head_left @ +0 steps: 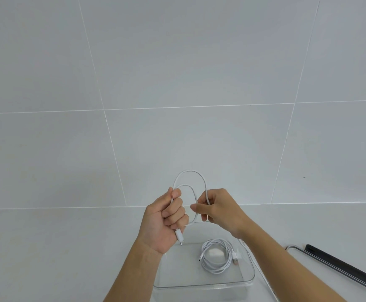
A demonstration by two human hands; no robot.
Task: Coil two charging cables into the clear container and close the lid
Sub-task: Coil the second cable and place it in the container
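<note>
My left hand (166,221) is closed around a white charging cable (190,172), with its plug end sticking out below my fist. Two loops of that cable arch above my hands. My right hand (219,209) pinches the right side of the loops between thumb and fingers. Both hands hover above the clear container (201,285), which stands open on the white counter. A second white cable (217,257) lies coiled inside it, toward its right side, both plugs showing. The tail of the held cable runs down past the container's right edge.
A clear lid with a dark edge strip (341,265) lies on the counter to the right of the container. A tiled white wall (177,83) rises behind the counter. A small dark object shows at the far right edge.
</note>
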